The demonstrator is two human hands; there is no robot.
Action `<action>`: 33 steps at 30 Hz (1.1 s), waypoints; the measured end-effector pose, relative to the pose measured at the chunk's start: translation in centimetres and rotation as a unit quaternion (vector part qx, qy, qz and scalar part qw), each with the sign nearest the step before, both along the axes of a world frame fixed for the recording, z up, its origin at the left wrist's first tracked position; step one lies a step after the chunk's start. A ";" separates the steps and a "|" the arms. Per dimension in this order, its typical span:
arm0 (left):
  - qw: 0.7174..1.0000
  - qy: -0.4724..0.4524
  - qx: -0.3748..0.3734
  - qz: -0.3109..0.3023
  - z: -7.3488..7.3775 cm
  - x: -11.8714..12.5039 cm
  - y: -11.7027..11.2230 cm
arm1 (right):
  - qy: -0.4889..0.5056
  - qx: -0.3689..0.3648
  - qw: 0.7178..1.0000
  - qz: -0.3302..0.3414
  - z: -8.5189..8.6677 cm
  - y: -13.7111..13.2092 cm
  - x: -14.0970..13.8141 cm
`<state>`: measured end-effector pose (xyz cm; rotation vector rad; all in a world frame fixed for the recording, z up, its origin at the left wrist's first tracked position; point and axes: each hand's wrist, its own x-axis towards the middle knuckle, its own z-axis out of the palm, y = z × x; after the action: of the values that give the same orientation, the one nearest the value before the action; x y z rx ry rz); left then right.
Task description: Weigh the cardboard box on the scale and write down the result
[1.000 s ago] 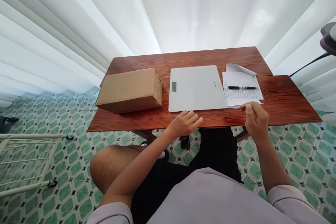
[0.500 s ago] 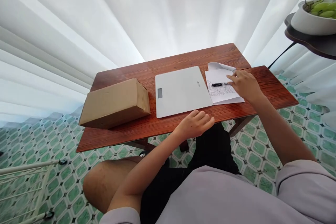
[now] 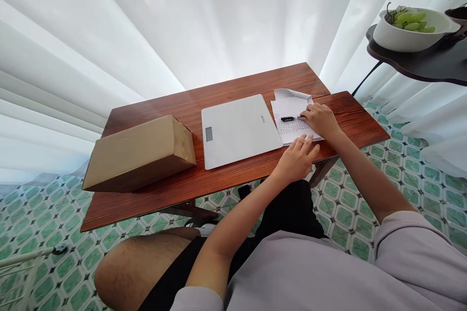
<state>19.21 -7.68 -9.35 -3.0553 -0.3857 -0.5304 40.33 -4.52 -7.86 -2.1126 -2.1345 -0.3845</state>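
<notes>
Reaching for the black pen (image 3: 291, 118), by the look of it: right hand (image 3: 321, 120) laid on the handwritten paper sheets (image 3: 292, 126) at the counter's (image 3: 153, 189) 3 o'clock end, fingers (image 3: 305, 115) curled narrow against the pen's near tip, touching or nearly so, not visibly closed round it (hard to tell at this size). Pen lying flat across the sheets, at 3 o'clock from the white digital scale (image 3: 239, 129). Left hand (image 3: 297, 158) spread flat, palm down, fingers loosely wide, holding nothing, fingertips at the sheets' near edge by the scale's corner.

Next move, as a judgement: a pinch on the slim barrel and a clean lift, the left hand pinning the paper so it does not slide.

Containers: closed cardboard box (image 3: 140, 153) at 9 o'clock of the scale, contents hidden. White bowl (image 3: 408, 34) on a dark side shelf (image 3: 419, 60) off at 2 o'clock, holding green grapes (image 3: 412, 20). Nothing on the scale's platform.
</notes>
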 end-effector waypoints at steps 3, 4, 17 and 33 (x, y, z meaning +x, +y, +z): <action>1.000 -0.001 -0.023 0.015 -0.2 0.2 0.0 | 0.015 0.014 1.000 0.006 -0.1 -0.2 -0.2; 0.999 -0.001 -0.027 0.020 -0.2 0.1 0.0 | 0.022 0.020 1.000 0.005 -0.1 -0.3 -0.2; 0.997 -0.007 -0.074 0.037 -0.1 -0.1 -0.4 | 0.372 0.130 0.919 -0.029 0.4 -2.0 -1.3; 0.991 -0.039 -0.122 0.046 0.4 0.0 -0.4 | 0.557 0.043 0.829 -0.036 -0.9 -3.1 -2.4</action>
<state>19.24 -8.12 -8.99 -3.2347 -0.6348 -0.6439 37.95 -7.62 -8.73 -1.6475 -1.2808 0.6154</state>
